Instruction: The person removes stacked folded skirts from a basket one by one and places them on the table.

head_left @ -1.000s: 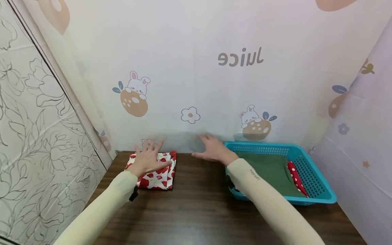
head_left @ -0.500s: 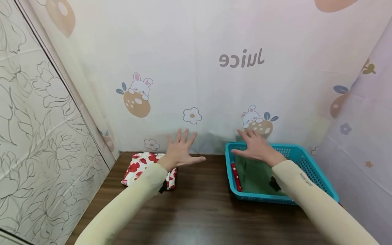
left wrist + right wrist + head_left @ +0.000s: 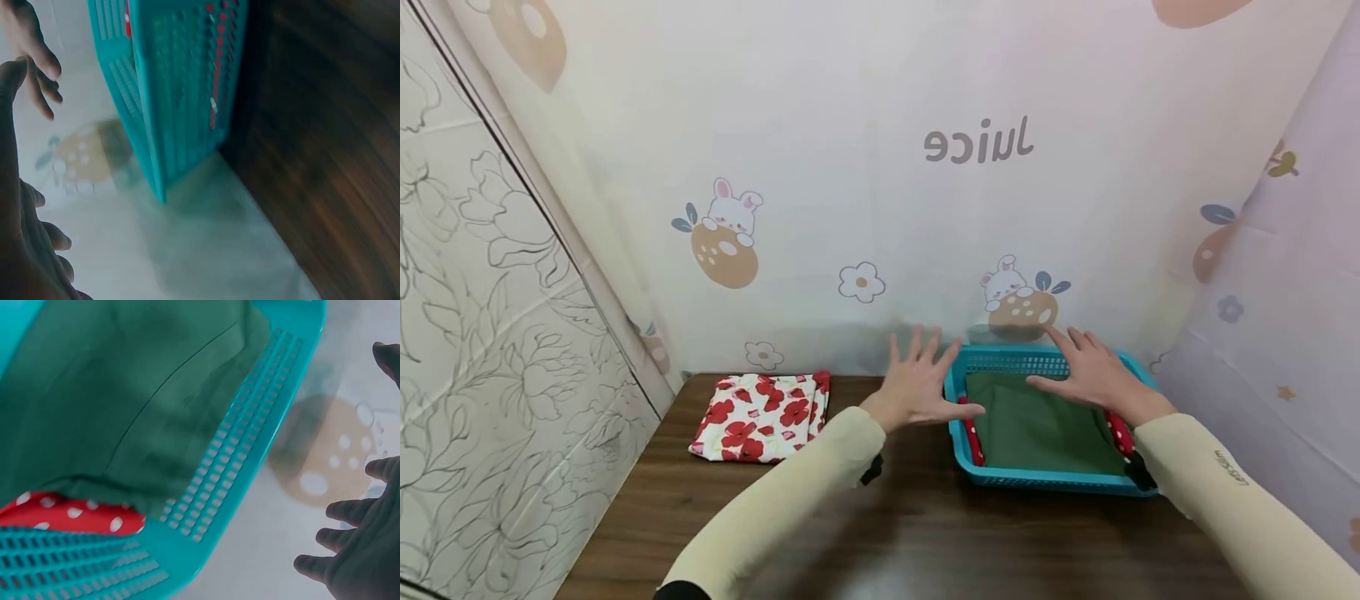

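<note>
One green cloth (image 3: 1041, 433) near both hands (image 3: 916, 390) (image 3: 1093, 377)

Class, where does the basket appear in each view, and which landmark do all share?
Head: basket, lower half, right of centre.
Left wrist: basket, top, slightly left of centre.
Right wrist: basket, filling most of the left.
Shared landmark: brown fruit print behind it.

Left hand (image 3: 917, 392), right hand (image 3: 1097, 379), fingers (image 3: 914, 346) spread near turquoise basket (image 3: 1052, 478), green cloth (image 3: 1037, 433) inside (red dotted fabric (image 3: 1120, 432) alongside), floral cloth (image 3: 756, 418) apart
</note>
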Available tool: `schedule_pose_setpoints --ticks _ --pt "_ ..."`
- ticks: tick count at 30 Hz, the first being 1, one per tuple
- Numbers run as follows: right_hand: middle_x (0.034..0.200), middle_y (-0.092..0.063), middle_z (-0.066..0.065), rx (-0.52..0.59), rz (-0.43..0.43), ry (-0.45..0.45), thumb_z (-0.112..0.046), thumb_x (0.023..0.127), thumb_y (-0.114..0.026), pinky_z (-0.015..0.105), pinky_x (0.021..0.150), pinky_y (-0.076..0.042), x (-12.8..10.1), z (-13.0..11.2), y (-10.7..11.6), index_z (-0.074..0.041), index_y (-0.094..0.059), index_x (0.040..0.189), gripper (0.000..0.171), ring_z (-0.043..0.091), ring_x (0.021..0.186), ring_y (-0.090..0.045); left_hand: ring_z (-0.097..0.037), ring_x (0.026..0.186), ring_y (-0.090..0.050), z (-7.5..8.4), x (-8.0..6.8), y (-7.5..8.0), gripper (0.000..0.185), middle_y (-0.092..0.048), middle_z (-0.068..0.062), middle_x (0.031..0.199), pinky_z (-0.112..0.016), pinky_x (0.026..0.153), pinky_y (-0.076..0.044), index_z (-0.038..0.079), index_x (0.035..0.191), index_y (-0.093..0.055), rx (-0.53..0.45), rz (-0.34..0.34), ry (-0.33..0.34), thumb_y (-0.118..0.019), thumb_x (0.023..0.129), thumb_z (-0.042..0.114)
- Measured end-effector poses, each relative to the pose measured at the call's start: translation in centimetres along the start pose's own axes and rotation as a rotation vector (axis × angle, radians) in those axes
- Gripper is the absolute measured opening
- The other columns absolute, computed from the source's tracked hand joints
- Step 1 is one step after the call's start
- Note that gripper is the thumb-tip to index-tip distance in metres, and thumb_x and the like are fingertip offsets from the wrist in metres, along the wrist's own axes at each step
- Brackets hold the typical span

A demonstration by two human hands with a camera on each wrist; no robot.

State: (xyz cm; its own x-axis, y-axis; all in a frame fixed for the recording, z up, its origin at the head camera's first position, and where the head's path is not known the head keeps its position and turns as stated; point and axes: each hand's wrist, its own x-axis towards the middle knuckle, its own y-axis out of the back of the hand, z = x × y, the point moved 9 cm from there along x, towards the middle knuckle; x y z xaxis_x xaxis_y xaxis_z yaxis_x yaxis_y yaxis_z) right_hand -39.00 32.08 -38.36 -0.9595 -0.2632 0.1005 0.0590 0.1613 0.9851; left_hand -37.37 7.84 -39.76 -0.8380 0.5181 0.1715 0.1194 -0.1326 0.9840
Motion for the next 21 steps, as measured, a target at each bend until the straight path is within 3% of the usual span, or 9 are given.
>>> schedule_pose_setpoints --ticks 5,10,15,21 --pt "0.155 -0.026 0.046 0.030 0.007 -0.011 -0.066 0.091 -0.064 0.082 0.103 -0.031 -0.6 2.4 -0.3 0.005 -0.022 0.160 0.108 0.066 0.137 -0.029 -0.038 0.160 0.004 3.3 1.1 -0.8 0.111 0.000 -0.006 0.175 -0.070 0.123 -0.007 0.035 0.165 0.005 -0.047 -0.025 -0.032 -0.039 0.081 0.093" --pt "0.156 -0.022 0.046 0.147 -0.028 -0.071 -0.063 0.095 -0.060 0.082 0.103 -0.030 -1.3 4.4 -0.9 0.008 -0.013 0.161 0.107 0.067 0.137 -0.029 -0.034 0.161 0.007 6.1 2.5 -2.2 0.113 0.002 -0.006 0.175 -0.063 0.126 -0.010 0.036 0.164 0.008 -0.080 -0.057 -0.030 -0.040 0.081 0.094" --pt "0.157 -0.018 0.047 0.264 -0.069 -0.154 -0.063 0.099 -0.052 0.082 0.104 -0.029 -2.1 6.3 -3.3 0.008 -0.003 0.161 0.106 0.068 0.137 -0.026 -0.032 0.161 0.000 7.9 3.2 -4.5 0.113 -0.004 -0.004 0.175 -0.059 0.127 -0.015 0.034 0.165 0.004 -0.281 -0.122 0.033 -0.044 0.082 0.092" --pt "0.159 -0.009 0.046 0.371 -0.102 -0.214 -0.063 0.102 -0.047 0.082 0.103 -0.029 -3.4 7.7 -5.7 0.008 0.003 0.161 0.105 0.069 0.138 -0.024 -0.031 0.158 -0.023 8.8 3.7 -6.8 0.110 -0.017 -0.003 0.173 -0.056 0.119 -0.037 0.029 0.167 -0.008 -0.556 -0.123 0.152 -0.047 0.083 0.089"
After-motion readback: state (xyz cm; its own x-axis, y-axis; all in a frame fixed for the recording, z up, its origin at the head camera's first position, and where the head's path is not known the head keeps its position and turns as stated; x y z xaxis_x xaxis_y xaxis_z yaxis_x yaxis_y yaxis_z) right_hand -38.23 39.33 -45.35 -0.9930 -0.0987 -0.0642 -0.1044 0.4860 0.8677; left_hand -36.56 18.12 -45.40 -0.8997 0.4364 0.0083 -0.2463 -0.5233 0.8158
